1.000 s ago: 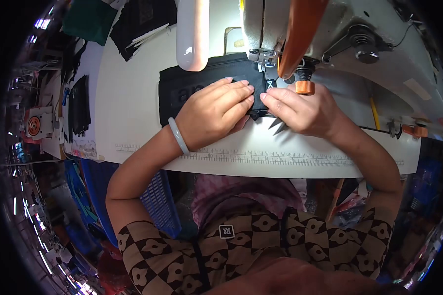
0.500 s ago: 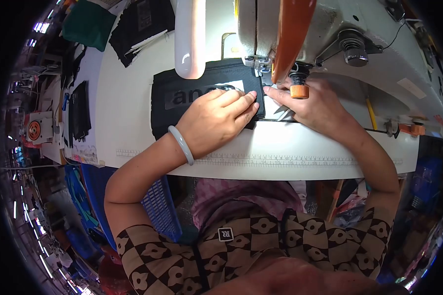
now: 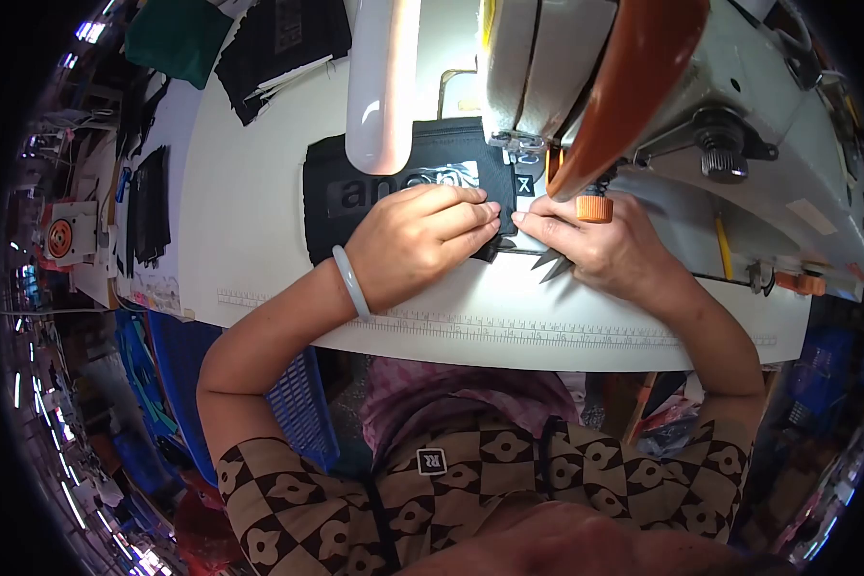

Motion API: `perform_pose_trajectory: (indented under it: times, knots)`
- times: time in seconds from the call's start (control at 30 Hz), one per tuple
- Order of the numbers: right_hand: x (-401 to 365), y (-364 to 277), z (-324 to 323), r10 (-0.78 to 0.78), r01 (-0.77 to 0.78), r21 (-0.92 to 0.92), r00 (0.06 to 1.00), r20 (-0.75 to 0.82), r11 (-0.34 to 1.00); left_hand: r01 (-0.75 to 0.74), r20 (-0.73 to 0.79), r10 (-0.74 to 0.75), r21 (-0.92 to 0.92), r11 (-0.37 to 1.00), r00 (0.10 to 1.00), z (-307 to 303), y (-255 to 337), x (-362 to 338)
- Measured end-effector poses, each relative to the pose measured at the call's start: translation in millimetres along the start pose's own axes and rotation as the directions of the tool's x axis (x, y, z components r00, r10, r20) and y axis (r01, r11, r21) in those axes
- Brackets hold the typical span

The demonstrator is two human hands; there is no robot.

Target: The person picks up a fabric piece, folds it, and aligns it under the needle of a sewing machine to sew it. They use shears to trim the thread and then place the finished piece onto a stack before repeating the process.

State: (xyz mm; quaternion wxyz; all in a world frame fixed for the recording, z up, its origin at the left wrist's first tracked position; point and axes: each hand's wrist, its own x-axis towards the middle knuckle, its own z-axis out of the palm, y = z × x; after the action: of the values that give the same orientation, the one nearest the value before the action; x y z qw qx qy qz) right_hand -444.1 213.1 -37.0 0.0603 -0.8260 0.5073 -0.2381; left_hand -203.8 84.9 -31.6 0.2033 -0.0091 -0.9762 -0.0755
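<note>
A black fabric piece point(image 3: 322, 226) with a glossy panel and dark printed letters lies flat beside the sewing machine's needle area. Across its right part rests my left hand point(image 3: 422, 235), fingers together and bent, tips pressing the cloth near its right edge; the thumb is hidden. My right hand point(image 3: 605, 245) is closed around a pair of small scissors point(image 3: 551, 265), whose dark blades stick out below the fingers, slightly apart. The right thumb and forefinger touch the fabric's right edge. A small black label point(image 3: 524, 185) with a white mark shows just above them.
The sewing machine point(image 3: 586, 67) stands over the work, with an orange part hanging near my right hand. A lamp tube point(image 3: 381, 96) hangs above the fabric. Black fabric pieces point(image 3: 293, 38) lie at the back left. A printed ruler point(image 3: 509, 331) runs along the table's front.
The view has shifted a little. My right hand has drawn slightly toward me, and the scissor blades now show more clearly. The small black label has come into sight. My left fingers are more bent.
</note>
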Motion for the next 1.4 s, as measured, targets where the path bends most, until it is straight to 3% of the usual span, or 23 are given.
perform_pose_trajectory:
  times: [0.23,0.3,0.5,0.9,1.0,1.13,1.23,1.3,1.4]
  knots:
    - [-0.3,13.7,7.5,0.092,-0.091,-0.078,0.995,0.021,0.993,0.032,-0.024,-0.032,-0.005,0.999,0.999,7.9,-22.2,2.8]
    - [-5.8,22.1,13.5,0.232,-0.233,0.033,0.973,0.014,0.972,0.042,-0.006,-0.042,0.053,0.998,0.999,8.3,-28.0,4.6]
    - [-9.6,35.0,17.5,0.357,-0.361,0.106,0.933,0.055,0.927,0.095,0.03,-0.096,0.027,0.995,0.995,10.0,-44.9,13.3]
    - [-4.9,30.2,14.0,0.422,-0.425,0.016,0.902,0.088,0.905,0.145,0.026,-0.146,0.026,0.989,0.989,9.8,-44.0,14.9]
    - [-7.3,33.0,17.5,0.345,-0.346,-0.038,0.938,-0.016,0.938,0.144,0.006,-0.144,0.037,0.989,0.99,10.7,-42.3,14.1]
    - [-7.9,32.3,17.8,0.37,-0.368,-0.047,0.928,0.041,0.929,0.168,0.089,-0.172,0.047,0.985,0.981,2.1,-46.8,20.2]
    - [-6.6,32.3,17.8,0.371,-0.371,-0.004,0.928,0.019,0.929,0.315,0.208,-0.252,-0.382,0.869,0.945,-9.1,-64.8,15.6]
    - [-7.5,30.7,17.9,0.38,-0.38,0.022,0.925,0.003,0.925,0.27,0.198,-0.213,-0.338,0.902,0.957,-10.3,-59.4,12.1]
    - [-6.8,29.2,16.4,0.249,-0.248,0.037,0.968,-0.03,0.968,0.171,0.173,-0.132,-0.238,0.956,0.976,-11.8,-40.5,5.3]
